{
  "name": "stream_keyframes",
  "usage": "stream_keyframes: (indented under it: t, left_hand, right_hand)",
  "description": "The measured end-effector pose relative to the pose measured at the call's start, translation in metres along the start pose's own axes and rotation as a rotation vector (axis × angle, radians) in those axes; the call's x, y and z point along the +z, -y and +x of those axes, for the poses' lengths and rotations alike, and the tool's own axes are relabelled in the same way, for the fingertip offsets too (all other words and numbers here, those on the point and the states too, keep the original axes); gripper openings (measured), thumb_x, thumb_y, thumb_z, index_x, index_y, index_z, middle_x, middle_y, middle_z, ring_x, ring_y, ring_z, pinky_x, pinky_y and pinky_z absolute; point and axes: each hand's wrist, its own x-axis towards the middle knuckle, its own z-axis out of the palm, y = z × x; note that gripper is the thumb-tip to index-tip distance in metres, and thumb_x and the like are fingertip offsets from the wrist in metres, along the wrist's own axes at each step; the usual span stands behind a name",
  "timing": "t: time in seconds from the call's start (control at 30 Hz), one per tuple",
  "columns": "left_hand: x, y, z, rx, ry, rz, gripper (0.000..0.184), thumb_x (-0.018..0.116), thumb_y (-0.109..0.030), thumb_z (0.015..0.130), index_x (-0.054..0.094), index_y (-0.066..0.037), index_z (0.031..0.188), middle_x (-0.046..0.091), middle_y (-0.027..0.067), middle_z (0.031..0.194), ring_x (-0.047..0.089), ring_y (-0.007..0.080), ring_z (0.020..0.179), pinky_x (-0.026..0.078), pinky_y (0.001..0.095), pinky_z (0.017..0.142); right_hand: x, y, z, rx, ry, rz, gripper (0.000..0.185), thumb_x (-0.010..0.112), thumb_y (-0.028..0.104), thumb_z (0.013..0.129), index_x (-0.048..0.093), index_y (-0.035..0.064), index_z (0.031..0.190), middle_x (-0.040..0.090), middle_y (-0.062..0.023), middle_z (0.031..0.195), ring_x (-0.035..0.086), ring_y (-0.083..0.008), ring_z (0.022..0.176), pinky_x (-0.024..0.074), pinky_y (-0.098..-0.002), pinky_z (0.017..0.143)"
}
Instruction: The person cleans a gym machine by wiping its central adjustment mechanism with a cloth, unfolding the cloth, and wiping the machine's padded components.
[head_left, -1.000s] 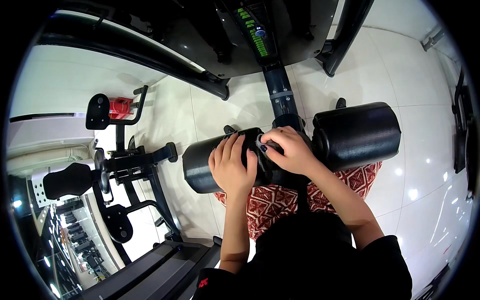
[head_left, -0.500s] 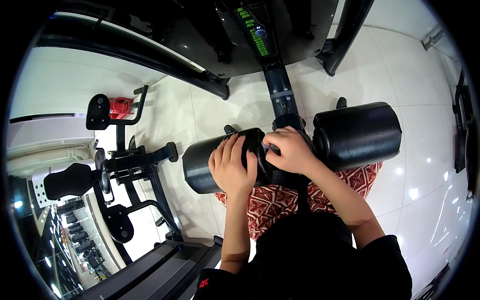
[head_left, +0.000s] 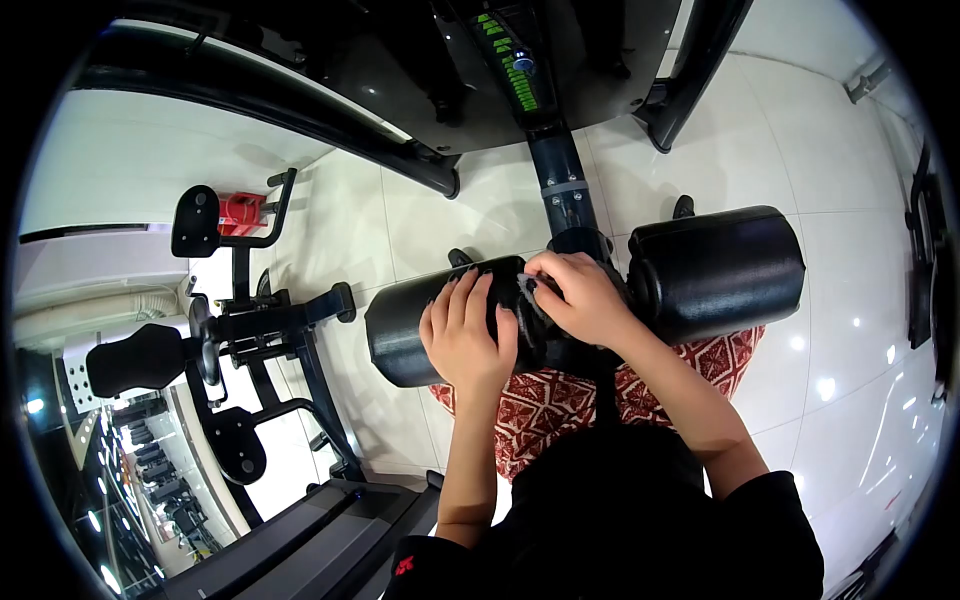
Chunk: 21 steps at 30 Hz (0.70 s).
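Observation:
My left hand (head_left: 466,328) lies on the left black padded roller (head_left: 395,335) of a gym machine, its fingers spread over the top. Beside it, my right hand (head_left: 583,295) is closed on a small grey cloth (head_left: 531,290), most of it hidden by the fingers. The cloth touches the inner end of that roller. A second padded roller (head_left: 716,272) sits to the right, apart from both hands. Between the rollers, a dark metal post (head_left: 566,185) runs forward to the machine. Below them shows red and white patterned clothing (head_left: 545,410) over my legs.
Ahead stands the dark machine housing with a green numbered weight stack (head_left: 510,65). Another machine with black pads (head_left: 140,360) is on the left, near a red object (head_left: 240,213). A dark grey platform (head_left: 285,545) lies at lower left. White tiled floor (head_left: 760,150) surrounds everything.
My right hand has shifted slightly and its fingers have tilted, so more of the grey cloth shows. The left hand stays on the roller, almost unmoved.

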Motion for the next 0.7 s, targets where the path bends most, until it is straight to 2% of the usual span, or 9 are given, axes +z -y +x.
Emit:
stream_keyframes:
  t: [0.17, 0.27, 0.33, 0.43, 0.47, 0.53, 0.7]
  left_hand:
    - [0.000, -0.001, -0.002, 0.004, -0.019, 0.001, 0.035, 0.058, -0.023, 0.079, 0.065, -0.011, 0.111, 0.064, 0.0037, 0.118, 0.057, 0.0260, 0.109, 0.037, 0.0431, 0.099]
    - [0.000, -0.001, -0.001, -0.012, -0.020, -0.016, 0.033, 0.057, -0.022, 0.080, 0.065, -0.010, 0.110, 0.065, 0.0043, 0.117, 0.058, 0.0255, 0.111, 0.036, 0.0421, 0.100]
    - [0.001, 0.000, -0.001, 0.000, -0.022, -0.021, 0.035, 0.058, -0.023, 0.078, 0.065, -0.011, 0.110, 0.064, 0.0037, 0.117, 0.057, 0.0257, 0.109, 0.037, 0.0429, 0.099]
    - [0.000, 0.000, 0.000, 0.000, -0.023, -0.021, 0.034, 0.058, -0.023, 0.078, 0.065, -0.011, 0.110, 0.065, 0.0037, 0.117, 0.057, 0.0256, 0.108, 0.037, 0.0426, 0.099]
    - [0.000, 0.000, 0.000, 0.000, -0.023, -0.021, 0.034, 0.058, -0.023, 0.078, 0.065, -0.011, 0.110, 0.065, 0.0037, 0.117, 0.057, 0.0256, 0.108, 0.037, 0.0426, 0.099]
    - [0.001, 0.001, -0.001, 0.004, -0.031, -0.018, 0.034, 0.058, -0.024, 0.079, 0.065, -0.011, 0.109, 0.065, 0.0036, 0.117, 0.058, 0.0254, 0.108, 0.037, 0.0424, 0.098]
    - [0.002, 0.001, 0.000, 0.003, -0.033, -0.021, 0.033, 0.058, -0.024, 0.079, 0.065, -0.011, 0.109, 0.065, 0.0033, 0.116, 0.058, 0.0251, 0.109, 0.037, 0.0421, 0.099]
  right_hand:
    - [0.003, -0.003, 0.000, 0.039, 0.021, -0.103, 0.018, 0.058, 0.012, 0.080, 0.056, 0.0044, 0.097, 0.063, -0.0116, 0.083, 0.061, -0.0311, 0.080, 0.0428, -0.0393, 0.079]
    - [0.000, -0.003, 0.000, -0.001, 0.032, -0.123, 0.017, 0.059, 0.013, 0.078, 0.056, 0.0044, 0.093, 0.063, -0.0113, 0.081, 0.060, -0.0312, 0.078, 0.0425, -0.0391, 0.078]
    - [-0.005, -0.002, -0.001, -0.008, 0.166, -0.178, 0.017, 0.060, 0.013, 0.075, 0.056, 0.0046, 0.089, 0.062, -0.0104, 0.081, 0.060, -0.0298, 0.078, 0.0425, -0.0385, 0.079]
    - [-0.011, 0.005, -0.003, -0.067, 0.220, -0.145, 0.017, 0.062, 0.010, 0.072, 0.056, 0.0047, 0.087, 0.062, -0.0094, 0.080, 0.059, -0.0281, 0.077, 0.0425, -0.0380, 0.080]
    - [-0.011, 0.004, -0.004, -0.067, 0.220, -0.145, 0.017, 0.062, 0.010, 0.072, 0.056, 0.0047, 0.087, 0.062, -0.0094, 0.080, 0.059, -0.0281, 0.077, 0.0425, -0.0380, 0.080]
    - [-0.009, 0.003, -0.006, -0.199, 0.131, -0.074, 0.017, 0.063, 0.008, 0.073, 0.058, 0.0048, 0.089, 0.062, -0.0088, 0.080, 0.060, -0.0268, 0.079, 0.0426, -0.0370, 0.081]
    - [-0.001, -0.001, -0.003, -0.119, 0.000, -0.001, 0.016, 0.063, 0.009, 0.080, 0.060, 0.0050, 0.095, 0.064, -0.0092, 0.083, 0.061, -0.0260, 0.080, 0.0431, -0.0352, 0.080]
